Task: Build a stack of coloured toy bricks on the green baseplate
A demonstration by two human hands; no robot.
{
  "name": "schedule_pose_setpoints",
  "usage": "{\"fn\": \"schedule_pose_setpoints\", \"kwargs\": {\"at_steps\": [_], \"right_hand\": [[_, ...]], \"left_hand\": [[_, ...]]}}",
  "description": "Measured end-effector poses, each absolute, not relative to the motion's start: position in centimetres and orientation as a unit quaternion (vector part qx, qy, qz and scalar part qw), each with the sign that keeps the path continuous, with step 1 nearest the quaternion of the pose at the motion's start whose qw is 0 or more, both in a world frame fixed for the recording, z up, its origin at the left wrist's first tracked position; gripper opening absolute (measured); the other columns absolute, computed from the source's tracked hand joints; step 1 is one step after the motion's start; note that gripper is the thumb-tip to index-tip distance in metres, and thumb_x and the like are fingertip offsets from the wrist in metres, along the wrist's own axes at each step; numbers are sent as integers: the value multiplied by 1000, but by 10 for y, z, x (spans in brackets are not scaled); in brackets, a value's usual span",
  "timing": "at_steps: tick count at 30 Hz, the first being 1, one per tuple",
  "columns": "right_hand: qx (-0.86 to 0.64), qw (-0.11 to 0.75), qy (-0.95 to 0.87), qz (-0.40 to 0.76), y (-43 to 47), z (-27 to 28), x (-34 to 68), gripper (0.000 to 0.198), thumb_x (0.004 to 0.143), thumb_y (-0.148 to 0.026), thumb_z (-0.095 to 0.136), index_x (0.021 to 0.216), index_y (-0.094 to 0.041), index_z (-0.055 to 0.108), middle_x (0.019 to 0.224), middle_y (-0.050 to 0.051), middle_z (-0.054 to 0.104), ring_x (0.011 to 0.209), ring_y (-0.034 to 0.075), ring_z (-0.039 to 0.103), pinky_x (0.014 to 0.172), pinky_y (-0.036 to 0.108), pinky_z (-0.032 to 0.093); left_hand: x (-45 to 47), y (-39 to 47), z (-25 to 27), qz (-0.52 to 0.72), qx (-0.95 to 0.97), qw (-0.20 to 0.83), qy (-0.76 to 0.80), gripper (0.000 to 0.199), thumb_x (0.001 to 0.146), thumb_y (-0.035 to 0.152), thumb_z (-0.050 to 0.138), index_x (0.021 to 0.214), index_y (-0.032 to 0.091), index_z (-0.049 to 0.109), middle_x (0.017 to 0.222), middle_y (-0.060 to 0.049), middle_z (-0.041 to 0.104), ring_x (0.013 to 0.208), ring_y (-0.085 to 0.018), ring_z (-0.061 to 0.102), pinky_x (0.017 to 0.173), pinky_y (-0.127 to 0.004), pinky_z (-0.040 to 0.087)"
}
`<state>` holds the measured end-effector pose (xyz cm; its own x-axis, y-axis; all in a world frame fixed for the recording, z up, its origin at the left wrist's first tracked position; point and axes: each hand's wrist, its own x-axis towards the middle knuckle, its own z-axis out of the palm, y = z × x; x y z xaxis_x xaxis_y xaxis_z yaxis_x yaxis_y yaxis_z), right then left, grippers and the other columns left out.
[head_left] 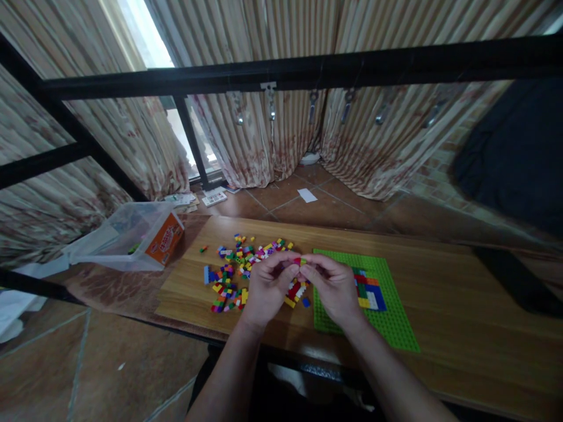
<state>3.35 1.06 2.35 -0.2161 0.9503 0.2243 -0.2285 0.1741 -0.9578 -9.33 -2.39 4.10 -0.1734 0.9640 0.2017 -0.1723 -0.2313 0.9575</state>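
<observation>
Pinching red and green bricks (300, 261) between left hand (271, 287) and right hand (336, 290).

Looking forward and down from the wearer's head, we're close above the table (461, 293), facing the curtains (373, 152) beyond.

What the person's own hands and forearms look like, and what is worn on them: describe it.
The left hand and right hand are five-fingered human hands without gloves. The left forearm and right forearm are bare as far as they show, with no sleeve, watch or bracelet visible.
</observation>
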Motion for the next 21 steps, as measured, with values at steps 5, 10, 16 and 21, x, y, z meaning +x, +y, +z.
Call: {"fn": "schedule_pose_setpoints", "kwargs": {"at_steps": [5, 10, 16, 21], "right_hand": [[-339, 542, -522, 564, 10, 22, 32, 17, 73, -32, 74, 87, -23, 73, 71, -1, 72, 59, 14, 66, 58, 27, 56], [-334, 556, -497, 576, 10, 22, 28, 17, 71, -32, 76, 85, -23, 73, 68, -1, 71, 58, 14, 65, 57, 28, 56], [-330, 560, -472, 596, 11, 18, 26, 17, 69, -31, 77, 85, -24, 74, 69, -2, 72, 59, 14, 65, 58, 28, 57], [-327, 535, -421, 656, 14, 16, 26, 23, 68, -35, 79, 87, -24, 75, 74, 0, 73, 61, 14, 66, 60, 29, 57]], "left_hand": [[-88, -23, 40, 650, 421, 450, 444, 16, 74, 23, 73, 88, 16, 74, 70, -2, 68, 62, -13, 61, 63, -25, 52], [-85, -23, 38, 665, 392, 458, 441, 18, 71, 24, 74, 87, 15, 74, 69, -2, 69, 62, -13, 61, 63, -25, 53], [-85, -19, 30, 675, 373, 477, 421, 18, 71, 23, 76, 87, 16, 74, 71, -2, 70, 62, -12, 62, 63, -24, 53], [-89, -14, 28, 682, 319, 525, 397, 17, 71, 28, 76, 83, 17, 74, 73, -2, 69, 64, -10, 61, 66, -22, 52]]}}
